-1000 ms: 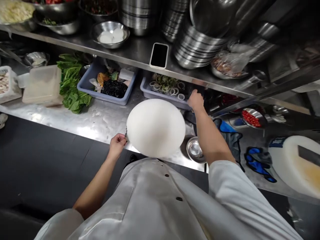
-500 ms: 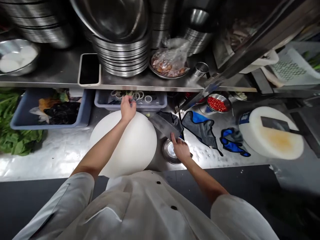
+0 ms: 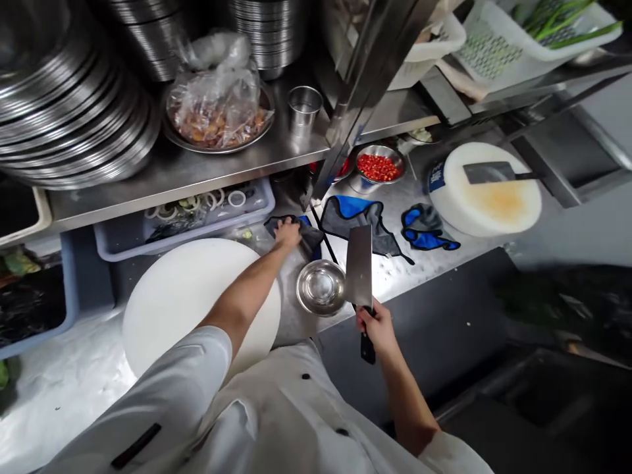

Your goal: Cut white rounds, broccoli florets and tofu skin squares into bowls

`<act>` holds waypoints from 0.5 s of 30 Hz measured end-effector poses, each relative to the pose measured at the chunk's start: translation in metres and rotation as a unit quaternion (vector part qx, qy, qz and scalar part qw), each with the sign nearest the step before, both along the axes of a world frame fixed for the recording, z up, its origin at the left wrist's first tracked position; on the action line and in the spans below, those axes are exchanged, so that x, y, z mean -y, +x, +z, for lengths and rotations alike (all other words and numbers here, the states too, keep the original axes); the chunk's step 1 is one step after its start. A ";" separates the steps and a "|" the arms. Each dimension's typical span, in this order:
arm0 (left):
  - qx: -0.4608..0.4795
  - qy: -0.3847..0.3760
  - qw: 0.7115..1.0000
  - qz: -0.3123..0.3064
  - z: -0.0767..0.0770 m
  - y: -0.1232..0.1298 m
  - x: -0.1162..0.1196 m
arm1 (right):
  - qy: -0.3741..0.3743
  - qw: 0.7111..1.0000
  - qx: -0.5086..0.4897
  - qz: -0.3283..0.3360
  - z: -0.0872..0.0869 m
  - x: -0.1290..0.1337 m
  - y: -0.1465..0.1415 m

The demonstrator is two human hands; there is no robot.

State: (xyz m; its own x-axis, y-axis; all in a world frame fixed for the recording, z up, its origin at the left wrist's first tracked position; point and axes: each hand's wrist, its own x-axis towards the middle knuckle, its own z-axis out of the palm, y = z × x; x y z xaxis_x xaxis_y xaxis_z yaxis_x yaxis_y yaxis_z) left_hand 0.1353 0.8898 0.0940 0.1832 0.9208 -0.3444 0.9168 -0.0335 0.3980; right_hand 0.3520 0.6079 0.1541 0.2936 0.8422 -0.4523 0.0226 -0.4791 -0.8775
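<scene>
Surface (image 3: 74,375): steel, carrying all items noted below apart from the held blade. Large board (image 3: 162,296): white, round, flat, crossed by the left forearm; this reach should be made without body weight leaning on the rim.

Tray (image 3: 269,197): just beyond the large board, partly beneath the shelf. Knuckles should keep below the shelf edge.

Small board (image 3: 518,210): well apart at the right, a second cleaver (image 3: 488,172) lying on it.

Near cloth (image 3: 309,234): dark with blue, crumpled between tray and bowl. The left hand (image 3: 287,232) is on it, fingers lowered onto the fabric; whether they are closed on it cannot be told. A full gather between thumb and fingers would, in my judgement, control it better than fingertips alone, and would keep loose corners out of the bowl.

Bowl (image 3: 320,289): metal, between the large board and the held cleaver (image 3: 359,270). It is light-looking and could tip if the blade or a sleeve catches it.

The cleaver is in the right hand (image 3: 378,322), which is clamped on the upper handle, blade directed away from the body. Which side carries the edge cannot be confirmed. Recommended: wrist steady, blade clear of bowl and left arm, grip seated further down the handle.
</scene>
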 end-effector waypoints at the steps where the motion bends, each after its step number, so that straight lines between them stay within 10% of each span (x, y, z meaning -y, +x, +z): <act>1: 0.024 0.022 0.999 0.023 0.006 -0.005 -0.001 | 0.004 0.999 -0.038 -0.018 0.001 -0.005 -0.005; 6: 0.187 0.178 0.955 0.149 0.060 -0.050 0.061 | 0.021 0.995 -0.095 -0.010 0.005 -0.052 -0.049; 10: 0.333 0.217 0.901 0.172 0.080 -0.063 0.127 | 0.099 0.981 0.013 0.169 0.017 -0.109 -0.119; 15: 0.482 0.268 0.770 0.319 0.078 -0.090 0.086 | 0.211 0.884 0.169 0.382 0.051 -0.161 -0.186</act>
State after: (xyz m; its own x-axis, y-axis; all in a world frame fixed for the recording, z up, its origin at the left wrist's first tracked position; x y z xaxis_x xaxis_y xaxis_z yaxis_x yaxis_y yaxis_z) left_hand 0.0450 0.8035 0.1716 -0.4338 0.8916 0.1298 0.1014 -0.0949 0.9903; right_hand 0.1657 0.7694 0.2047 -0.3755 0.9257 -0.0459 0.4936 0.1579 -0.8552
